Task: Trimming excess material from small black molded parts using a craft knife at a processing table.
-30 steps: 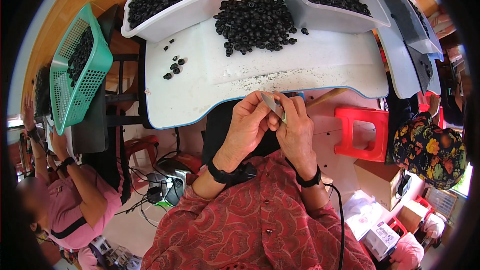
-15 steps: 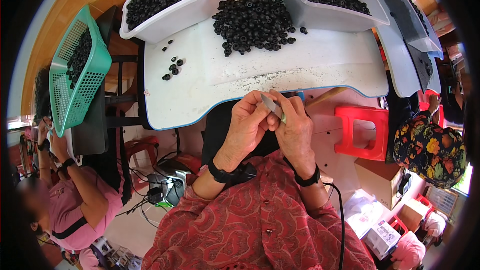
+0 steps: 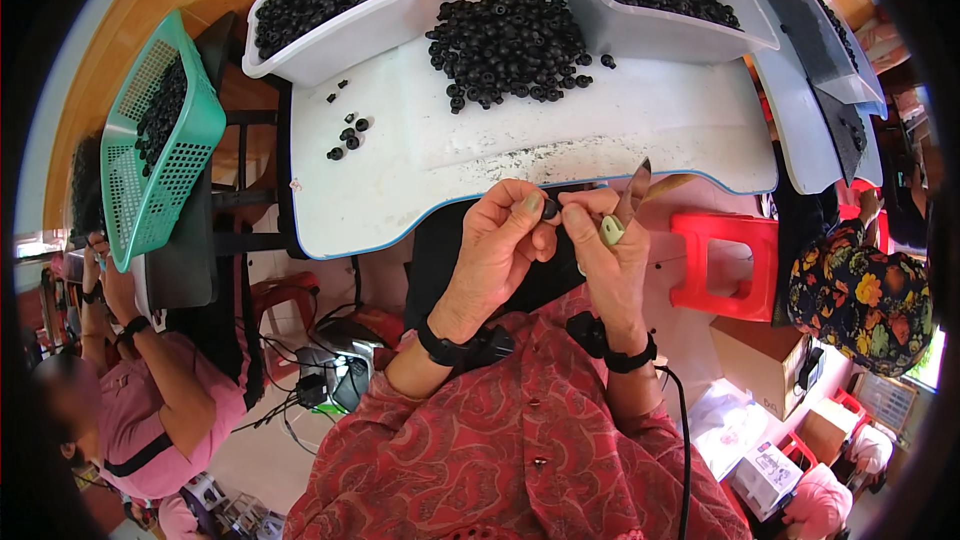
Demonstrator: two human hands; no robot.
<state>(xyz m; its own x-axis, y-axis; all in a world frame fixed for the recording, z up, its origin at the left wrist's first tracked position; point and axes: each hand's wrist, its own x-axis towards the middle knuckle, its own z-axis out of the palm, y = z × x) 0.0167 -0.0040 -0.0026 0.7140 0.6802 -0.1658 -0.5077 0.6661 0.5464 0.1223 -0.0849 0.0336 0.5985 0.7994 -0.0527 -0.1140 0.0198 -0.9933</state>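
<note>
Just off the table's front edge, my left hand [image 3: 500, 240] pinches a small round black part [image 3: 549, 208] between thumb and fingertips. Close beside it, my right hand [image 3: 612, 265] is closed round a small knife [image 3: 612, 230] with a pale green handle, its blade pointing up and away from the part. The right thumb and index fingertips meet near the black part; whether they touch it I cannot tell. Beyond both hands, a heap of similar black parts [image 3: 510, 45] lies on the white table [image 3: 390, 185]. Several loose ones [image 3: 350, 140] sit to the left.
Two bins of black parts, a white one [image 3: 335, 37] and a translucent one [image 3: 670, 35], stand at the back. A green basket [image 3: 190, 155] is at the left. Red stool [image 3: 690, 260] and carton [image 3: 755, 365] stand at right. People sit on both sides. Cables [image 3: 295, 380] run low left.
The knife has swung away from my left fingers, its blade now upright to the right. My right hand has shifted slightly right, and the black part has come into view.
</note>
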